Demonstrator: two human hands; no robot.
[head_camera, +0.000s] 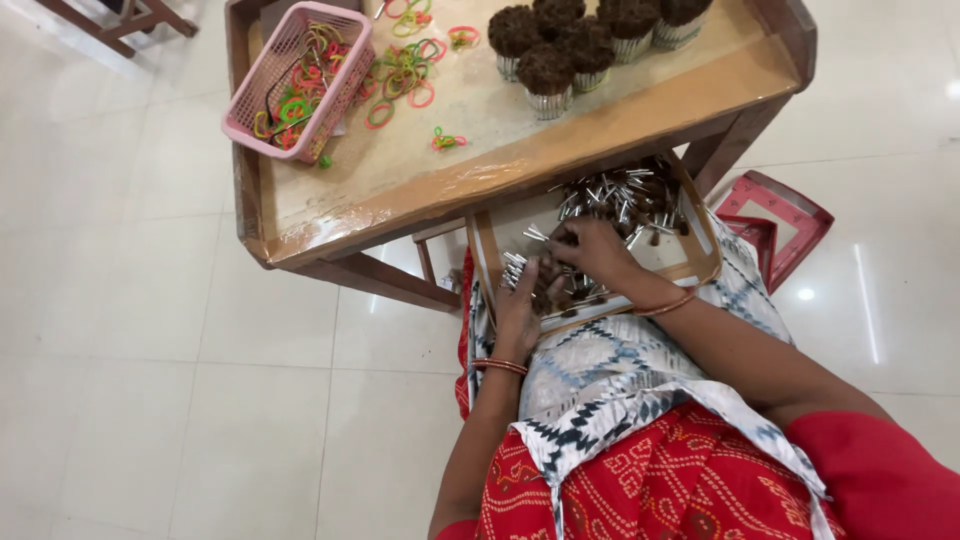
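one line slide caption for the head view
Seated person's left hand and right hand gather small silver-tipped sticks from a lap tray below a wooden table.

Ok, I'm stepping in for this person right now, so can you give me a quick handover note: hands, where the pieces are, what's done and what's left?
Left hand: cupped around a gathered bunch of small silver-wrapped sticks over the tray on the lap.
Right hand: fingers down in the loose sticks, pinching some.
Done: six bound bundles stand on the wooden table.
At hand: coloured rubber bands loose on the table, more in the pink basket.
Left: the loose pile in the tray is unbundled.
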